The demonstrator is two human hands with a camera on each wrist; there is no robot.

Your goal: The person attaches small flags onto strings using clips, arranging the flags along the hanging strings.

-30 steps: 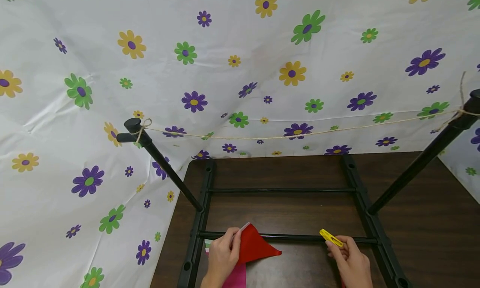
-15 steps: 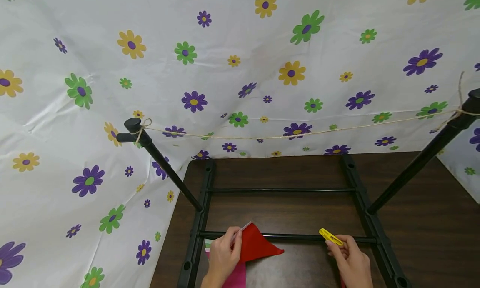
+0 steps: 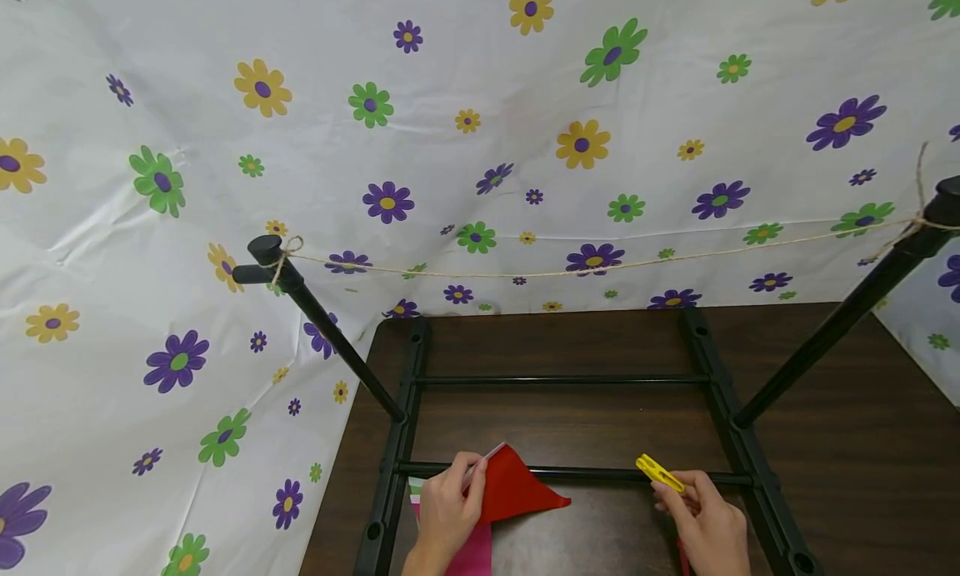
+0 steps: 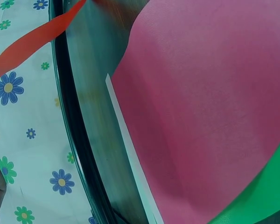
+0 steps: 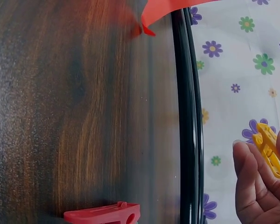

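Two pinches: left grip (image 3: 450, 505) on a thin red pointed sheet (image 3: 517, 491), right grip (image 3: 701, 513) on a yellow plastic clothespin (image 3: 657, 473); probably readying to hang, next needing a lift to the beige twine (image 3: 525, 275).

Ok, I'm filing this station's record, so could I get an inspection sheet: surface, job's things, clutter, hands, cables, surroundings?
Surface: dark brown wood-grain tabletop, bearing a black rod-and-rail frame.
Job's things: red triangular piece with a pale edge; yellow plastic clothespin; beige twine tied to black posts, nothing hanging on it.
Clutter: smooth pink sheet and green sheet near the left hand; red plastic clip near the right hand.
Hands: left pinches the red piece; right pinches the clothespin.
Cables: nothing seen.
Surroundings: white flower-printed sheeting behind and at both sides.
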